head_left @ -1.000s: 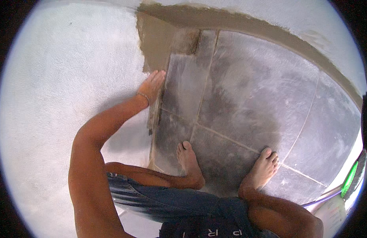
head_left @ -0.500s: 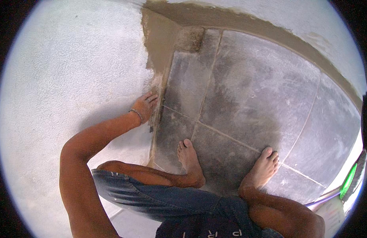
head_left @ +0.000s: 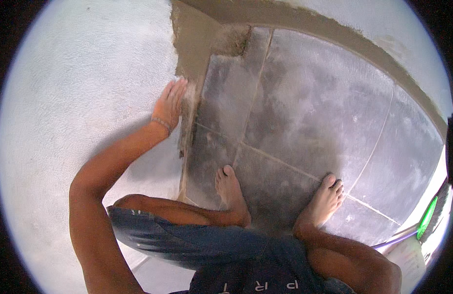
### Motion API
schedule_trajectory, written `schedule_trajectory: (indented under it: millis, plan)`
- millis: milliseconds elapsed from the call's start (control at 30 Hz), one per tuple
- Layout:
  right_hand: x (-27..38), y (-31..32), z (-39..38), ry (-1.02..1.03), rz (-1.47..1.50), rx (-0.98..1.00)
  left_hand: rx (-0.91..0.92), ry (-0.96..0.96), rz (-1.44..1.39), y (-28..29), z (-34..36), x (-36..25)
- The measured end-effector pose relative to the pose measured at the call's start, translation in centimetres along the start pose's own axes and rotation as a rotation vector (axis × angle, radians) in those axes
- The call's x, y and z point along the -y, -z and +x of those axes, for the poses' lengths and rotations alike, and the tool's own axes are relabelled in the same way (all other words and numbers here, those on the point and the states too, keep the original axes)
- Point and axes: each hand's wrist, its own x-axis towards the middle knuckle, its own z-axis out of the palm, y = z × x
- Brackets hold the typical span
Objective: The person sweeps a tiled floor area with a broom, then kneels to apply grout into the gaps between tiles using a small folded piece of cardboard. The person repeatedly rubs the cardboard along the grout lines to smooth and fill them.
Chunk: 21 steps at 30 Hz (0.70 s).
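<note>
My left hand [head_left: 168,104], with a band at the wrist, lies against the lower part of the white rough wall [head_left: 84,83]. Its fingers are stretched out and point toward the brown band of mortar [head_left: 196,41] at the wall's foot. Nothing shows in that hand. Just right of it runs the seam between wall and grey tiled floor [head_left: 304,98]. My right hand is out of the picture.
My bare feet stand on the tiles below the seam. A square unfinished patch [head_left: 230,40] sits in the far corner. More mortar [head_left: 329,24] edges the far wall. At the right lie a green brush-like thing [head_left: 427,218] and a whitish container [head_left: 407,259].
My left hand has slid up along the wall's foot, away from me, and its fingers have straightened. The view has shifted slightly.
</note>
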Motion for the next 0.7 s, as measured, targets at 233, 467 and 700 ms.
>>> schedule_trajectory:
  millis: [233, 467, 700]
  plan:
    - [0.4, 0.4, 0.0, -0.03, 0.023, 0.007, 0.118, -0.043, -0.191, -0.6, -4.3, -3.4]
    - [0.4, 0.4, -0.1, -0.042, 0.058, 0.032, 0.025, 0.117, -0.137, -0.5, -3.0, -1.3]
    - [0.0, 0.5, -0.1, -0.036, 0.084, 0.067, 0.23, -0.152, -0.315, -0.9, -5.0, -5.3]
